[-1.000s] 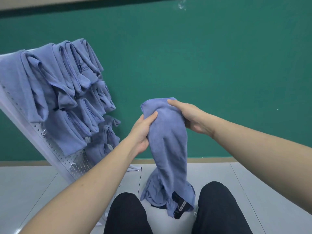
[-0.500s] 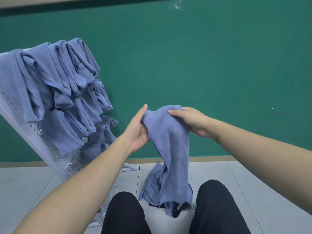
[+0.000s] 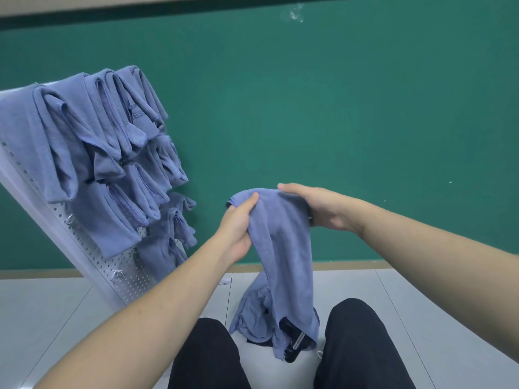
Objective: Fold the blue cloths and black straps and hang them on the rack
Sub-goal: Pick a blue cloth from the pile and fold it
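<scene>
Along the left side of the frame, the slanted white perforated metal rack already carries most of the work: folded blue microfibre cloths hang from it in several overlapping rows, from the top edge down to about the middle of its face, while a few bare hooks show lower down. At the centre of the frame, one more long blue cloth is held up in the air. The left hand grips its upper left edge, thumb on top, and the right hand clasps the top from the right with fingers curled over the fabric. This cloth is not yet folded; it droops down to a small heap of crumpled blue cloths lying on the grey tiled floor between the person's black-trousered knees. A black strap with a pale stripe pokes out under that heap; how many straps lie beneath is hard to tell. By this showing, the task looks well past halfway, with the held cloth, the heap and the straps left to fold and hang.
</scene>
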